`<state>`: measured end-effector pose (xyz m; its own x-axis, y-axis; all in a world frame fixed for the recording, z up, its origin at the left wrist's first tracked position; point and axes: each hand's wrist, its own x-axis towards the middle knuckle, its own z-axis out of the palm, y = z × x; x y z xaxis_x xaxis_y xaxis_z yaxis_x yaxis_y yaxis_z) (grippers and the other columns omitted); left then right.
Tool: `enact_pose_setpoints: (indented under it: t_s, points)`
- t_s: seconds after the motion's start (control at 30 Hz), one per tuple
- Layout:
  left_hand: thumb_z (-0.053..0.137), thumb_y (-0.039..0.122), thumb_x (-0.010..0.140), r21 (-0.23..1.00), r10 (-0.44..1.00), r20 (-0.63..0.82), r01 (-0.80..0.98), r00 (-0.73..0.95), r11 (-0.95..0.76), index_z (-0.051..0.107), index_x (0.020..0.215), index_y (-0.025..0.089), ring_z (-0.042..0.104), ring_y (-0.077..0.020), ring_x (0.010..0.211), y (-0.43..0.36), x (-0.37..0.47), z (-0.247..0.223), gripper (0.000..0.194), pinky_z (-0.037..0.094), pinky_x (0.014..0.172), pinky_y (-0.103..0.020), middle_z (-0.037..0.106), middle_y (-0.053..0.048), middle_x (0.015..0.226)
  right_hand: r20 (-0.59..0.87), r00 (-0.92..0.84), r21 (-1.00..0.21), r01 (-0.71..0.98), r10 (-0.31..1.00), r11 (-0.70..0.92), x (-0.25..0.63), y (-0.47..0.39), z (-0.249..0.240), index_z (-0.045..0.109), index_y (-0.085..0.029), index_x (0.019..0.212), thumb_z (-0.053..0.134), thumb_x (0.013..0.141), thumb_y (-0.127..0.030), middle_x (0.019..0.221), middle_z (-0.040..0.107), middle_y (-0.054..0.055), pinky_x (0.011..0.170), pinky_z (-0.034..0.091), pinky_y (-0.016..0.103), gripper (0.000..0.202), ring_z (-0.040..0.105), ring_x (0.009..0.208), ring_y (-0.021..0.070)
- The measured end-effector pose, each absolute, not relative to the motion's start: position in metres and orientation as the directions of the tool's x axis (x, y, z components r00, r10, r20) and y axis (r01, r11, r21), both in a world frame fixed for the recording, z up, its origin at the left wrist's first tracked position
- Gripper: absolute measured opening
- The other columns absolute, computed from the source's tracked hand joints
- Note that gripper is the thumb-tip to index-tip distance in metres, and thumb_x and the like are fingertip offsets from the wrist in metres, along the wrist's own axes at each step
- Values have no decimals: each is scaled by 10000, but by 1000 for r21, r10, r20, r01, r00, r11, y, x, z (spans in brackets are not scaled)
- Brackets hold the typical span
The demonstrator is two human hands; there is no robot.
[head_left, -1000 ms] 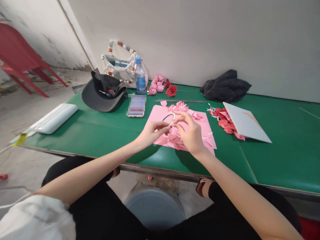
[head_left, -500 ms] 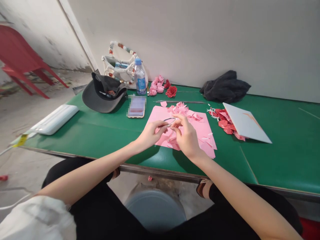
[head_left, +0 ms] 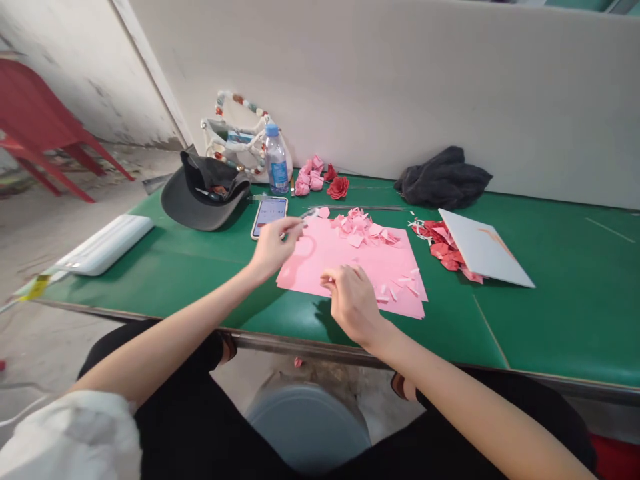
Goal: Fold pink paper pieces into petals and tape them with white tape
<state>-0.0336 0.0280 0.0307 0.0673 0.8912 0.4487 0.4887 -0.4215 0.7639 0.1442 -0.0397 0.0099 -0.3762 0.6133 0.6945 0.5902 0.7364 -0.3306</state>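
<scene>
Over the left side of a stack of pink paper sheets (head_left: 320, 267), my left hand (head_left: 276, 248) pinches a thin ring that looks like a roll of tape (head_left: 311, 214). The ring's round shadow falls on the paper. My right hand (head_left: 353, 300) is closed above the front edge of the stack, its fingertips pressed together; anything in them is hidden or too small to name. Cut pink paper petals (head_left: 357, 227) lie heaped along the back of the sheets. Small pale strips (head_left: 393, 293) are scattered at the front right.
Behind lie pink paper flowers (head_left: 310, 177), a red paper flower (head_left: 338, 187) and thin wires (head_left: 370, 208). A phone (head_left: 270, 212), bottle (head_left: 277, 163), cap (head_left: 205, 193) and white power bank-like slab (head_left: 107, 243) are left. Red petals (head_left: 445, 253), a white board (head_left: 483, 250) and black cloth (head_left: 445, 177) are right.
My hands were together over the paper and have moved apart. The left carried the ring left and away from me; the right came down and nearer. The view tilted slightly.
</scene>
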Motion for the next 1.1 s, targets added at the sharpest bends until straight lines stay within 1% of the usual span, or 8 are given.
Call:
enact_pose_setpoints:
  t_s: [0.1, 0.23, 0.43, 0.7, 0.8, 0.9, 1.0, 1.1]
  points:
    - [555, 312, 853, 785, 895, 434, 445, 102, -431, 690, 933, 131, 644, -184, 728, 36, -43, 36, 240, 484, 694, -280, 714, -80, 820, 725, -323, -348, 590, 608, 729, 155, -23, 12, 445, -275, 1212, 424, 902, -94, 913, 648, 38, 815, 494, 415, 360, 616, 872, 224]
    - [526, 278, 860, 708, 887, 347, 535, 306, -461, 709, 913, 164, 649, -204, 740, 28, -35, 27, 222, 470, 690, -293, 726, -70, 812, 662, -256, -456, 608, 705, 649, 194, 26, 14, 273, -279, 1424, 423, 857, -75, 1188, 567, 87, 948, 472, 464, 621, 570, 1071, 227]
    - [580, 297, 831, 578, 814, 214, 602, 539, -551, 710, 785, 172, 623, -198, 719, 21, -28, 11, 187, 456, 656, -271, 681, -57, 727, 510, -563, -225, 642, 650, 733, 223, 65, -1, 242, -248, 1465, 484, 854, -129, 1322, 513, 126, 1024, 410, 547, 668, 469, 1257, 293]
    - [507, 267, 897, 506, 756, 243, 585, 608, -634, 693, 891, 161, 620, -215, 876, 17, -31, 14, 215, 489, 797, -321, 637, -100, 912, 520, -577, -222, 621, 631, 751, 213, 83, -10, 347, -251, 1417, 362, 862, -19, 1253, 549, 103, 1011, 447, 504, 602, 497, 1230, 258]
    - [484, 233, 901, 563, 798, 263, 585, 543, -584, 668, 1040, 161, 625, -226, 947, 18, -32, 15, 241, 485, 866, -360, 635, -116, 1055, 563, -481, -352, 597, 672, 721, 210, 76, -3, 369, -274, 1394, 406, 852, -34, 1200, 560, 93, 985, 470, 496, 594, 563, 1119, 238]
    - [499, 240, 895, 721, 871, 278, 511, 406, -469, 613, 1154, 156, 634, -221, 988, 21, -32, 17, 295, 496, 890, -371, 623, -131, 1163, 591, -202, -626, 496, 781, 602, 203, 57, 8, 336, -288, 1388, 510, 813, -76, 1171, 538, 83, 874, 550, 427, 638, 631, 890, 177]
    - [563, 312, 876, 895, 900, 227, 284, 372, -343, 590, 1164, 151, 642, -218, 1013, 20, -28, 20, 331, 529, 858, -351, 625, -139, 1209, 466, -119, -831, 279, 876, 480, 193, 33, 18, 308, -291, 1366, 603, 776, -143, 1110, 535, 67, 765, 588, 369, 676, 640, 809, 155]
    - [632, 348, 837, 971, 873, 164, 81, 460, -225, 589, 1166, 150, 661, -222, 980, 14, -23, 25, 386, 551, 795, -329, 653, -134, 1160, 325, -153, -927, 145, 933, 346, 183, 13, 24, 336, -293, 1327, 634, 762, -179, 1094, 523, 63, 694, 598, 348, 649, 641, 800, 157]
